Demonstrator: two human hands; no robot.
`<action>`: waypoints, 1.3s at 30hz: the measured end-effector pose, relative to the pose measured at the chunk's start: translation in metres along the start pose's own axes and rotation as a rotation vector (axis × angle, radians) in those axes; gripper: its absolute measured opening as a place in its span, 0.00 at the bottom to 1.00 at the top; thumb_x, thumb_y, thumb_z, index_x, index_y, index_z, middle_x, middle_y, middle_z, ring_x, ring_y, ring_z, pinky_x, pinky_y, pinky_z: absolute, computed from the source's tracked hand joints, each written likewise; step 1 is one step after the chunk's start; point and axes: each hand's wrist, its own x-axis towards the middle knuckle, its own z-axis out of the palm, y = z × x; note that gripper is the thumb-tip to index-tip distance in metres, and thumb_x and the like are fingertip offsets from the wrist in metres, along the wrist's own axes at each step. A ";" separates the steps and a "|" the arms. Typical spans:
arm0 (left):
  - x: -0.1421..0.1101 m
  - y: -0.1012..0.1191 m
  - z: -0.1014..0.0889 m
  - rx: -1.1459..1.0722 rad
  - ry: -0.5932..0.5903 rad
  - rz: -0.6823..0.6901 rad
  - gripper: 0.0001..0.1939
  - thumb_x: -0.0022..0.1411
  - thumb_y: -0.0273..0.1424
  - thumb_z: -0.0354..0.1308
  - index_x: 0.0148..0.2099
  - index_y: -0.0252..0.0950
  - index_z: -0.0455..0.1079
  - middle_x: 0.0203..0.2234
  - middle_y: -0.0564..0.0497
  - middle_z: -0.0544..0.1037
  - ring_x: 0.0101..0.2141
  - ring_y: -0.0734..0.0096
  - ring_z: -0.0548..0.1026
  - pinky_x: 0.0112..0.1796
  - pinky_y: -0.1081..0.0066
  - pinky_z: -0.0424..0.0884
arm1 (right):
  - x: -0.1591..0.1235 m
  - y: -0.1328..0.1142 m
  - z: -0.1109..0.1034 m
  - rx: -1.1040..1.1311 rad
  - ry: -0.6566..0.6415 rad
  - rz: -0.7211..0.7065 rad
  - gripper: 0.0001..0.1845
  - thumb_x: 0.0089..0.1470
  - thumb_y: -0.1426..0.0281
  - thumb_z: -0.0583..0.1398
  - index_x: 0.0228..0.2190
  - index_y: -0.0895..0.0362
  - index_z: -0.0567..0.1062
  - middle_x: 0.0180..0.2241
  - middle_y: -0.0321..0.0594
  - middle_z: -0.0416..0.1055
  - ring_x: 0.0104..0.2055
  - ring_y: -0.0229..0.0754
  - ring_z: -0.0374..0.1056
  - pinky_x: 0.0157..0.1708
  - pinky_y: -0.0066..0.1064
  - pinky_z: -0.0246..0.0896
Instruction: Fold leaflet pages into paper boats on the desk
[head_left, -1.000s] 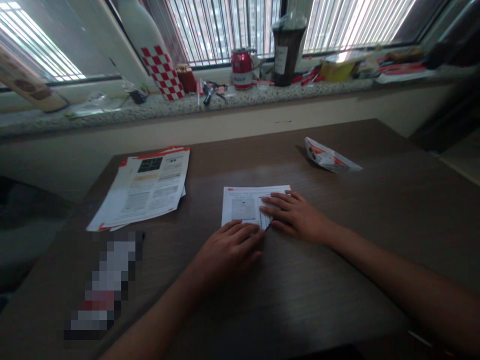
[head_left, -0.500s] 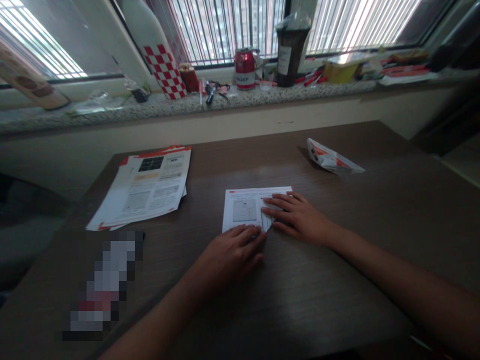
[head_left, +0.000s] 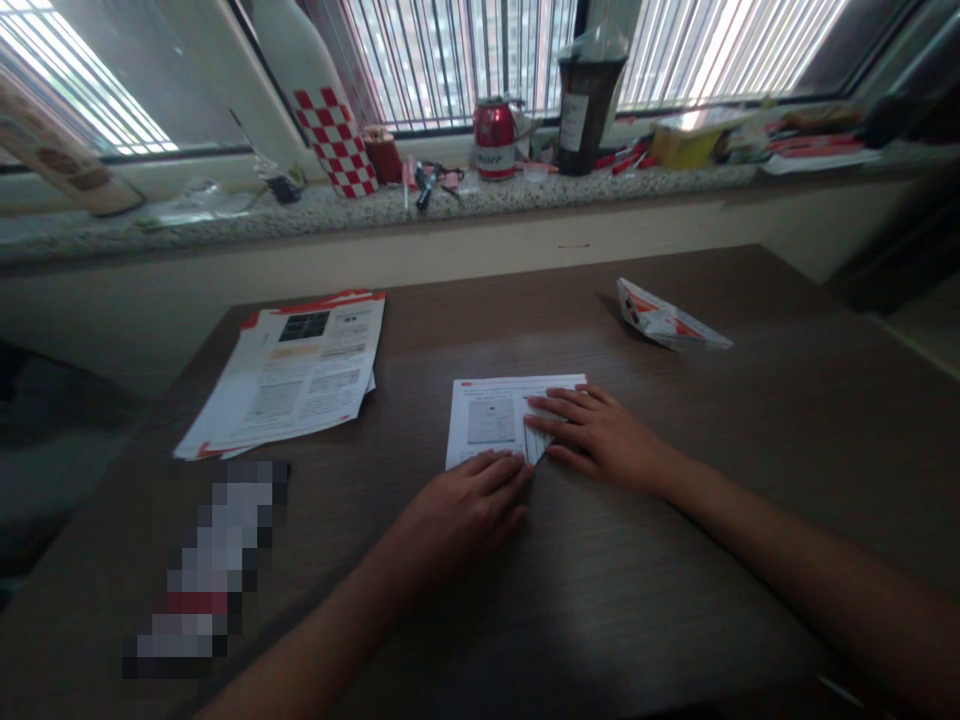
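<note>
A small printed sheet of paper (head_left: 491, 421) lies on the brown table in front of me, with its right-hand part folded over. My right hand (head_left: 600, 438) rests flat on that folded part, fingers spread. At the sheet's near edge lies my left hand (head_left: 472, 503), its fingers stretched out side by side and covering the lower edge. Both hands press from above. Between the fingertips a slanted dark edge of the fold shows. What is under my left palm is hidden.
A stack of printed sheets (head_left: 300, 375) lies at the left, and a pixelated oblong item (head_left: 217, 560) nearer. A folded paper shape (head_left: 664, 318) stands at the back right. Along the granite windowsill (head_left: 390, 212) are a red can (head_left: 494, 135), a dark drink cup (head_left: 585, 110) and a checkered bottle (head_left: 336, 140).
The view has shifted very slightly. Both hands remain on the small sheet, with hardly any movement against it.
</note>
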 end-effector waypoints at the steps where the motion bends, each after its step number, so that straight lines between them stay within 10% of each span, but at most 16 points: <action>1: 0.000 0.000 0.000 0.002 0.000 -0.002 0.20 0.75 0.32 0.55 0.64 0.28 0.69 0.57 0.40 0.76 0.57 0.53 0.75 0.58 0.55 0.75 | 0.000 0.000 0.000 -0.002 -0.003 -0.001 0.26 0.71 0.61 0.55 0.68 0.44 0.64 0.70 0.38 0.60 0.71 0.54 0.57 0.68 0.61 0.48; 39: -0.003 -0.023 -0.006 -0.190 -0.053 0.002 0.24 0.76 0.38 0.55 0.70 0.48 0.64 0.69 0.48 0.66 0.67 0.54 0.65 0.63 0.50 0.66 | 0.002 0.010 -0.001 0.085 -0.018 -0.067 0.28 0.70 0.61 0.58 0.68 0.43 0.62 0.71 0.38 0.59 0.73 0.52 0.53 0.72 0.64 0.36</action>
